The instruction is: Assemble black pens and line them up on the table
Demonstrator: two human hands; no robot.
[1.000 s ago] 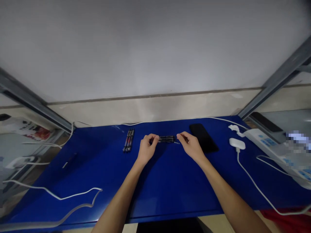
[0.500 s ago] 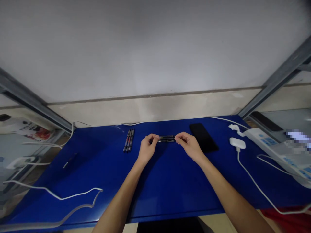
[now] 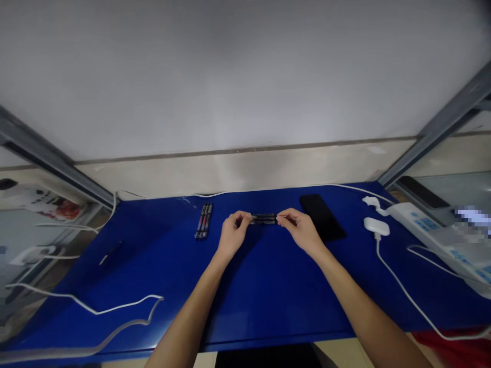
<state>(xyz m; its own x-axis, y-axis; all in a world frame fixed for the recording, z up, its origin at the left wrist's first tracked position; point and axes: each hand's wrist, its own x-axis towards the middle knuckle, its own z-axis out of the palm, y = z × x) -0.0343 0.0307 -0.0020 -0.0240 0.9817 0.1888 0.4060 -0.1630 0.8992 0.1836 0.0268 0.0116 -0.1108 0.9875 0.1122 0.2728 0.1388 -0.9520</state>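
Note:
Dark pens (image 3: 263, 219) lie side by side, crosswise, on the blue desk (image 3: 261, 286). My left hand (image 3: 235, 231) pinches their left ends between thumb and fingers. At the right ends, my right hand (image 3: 298, 227) has its thumb and fingertips closed on them too. How many pens are in this row I cannot tell. To the left of my left hand, three more pens (image 3: 203, 221) rest close together, pointing away from me; the middle one has a red part. Just beyond my right hand lies a black phone-like slab (image 3: 322, 217).
A white earbud case (image 3: 376, 226) with a cable and a white power strip (image 3: 433, 235) are on the right. At the left lie a single dark pen (image 3: 111, 253) and white cables (image 3: 126, 306). Grey metal posts (image 3: 433, 130) flank the desk; a pale wall (image 3: 245, 76) stands behind.
Almost nothing differs. Both hands keep their pinch on the row of pens, and the whole view has shifted very slightly.

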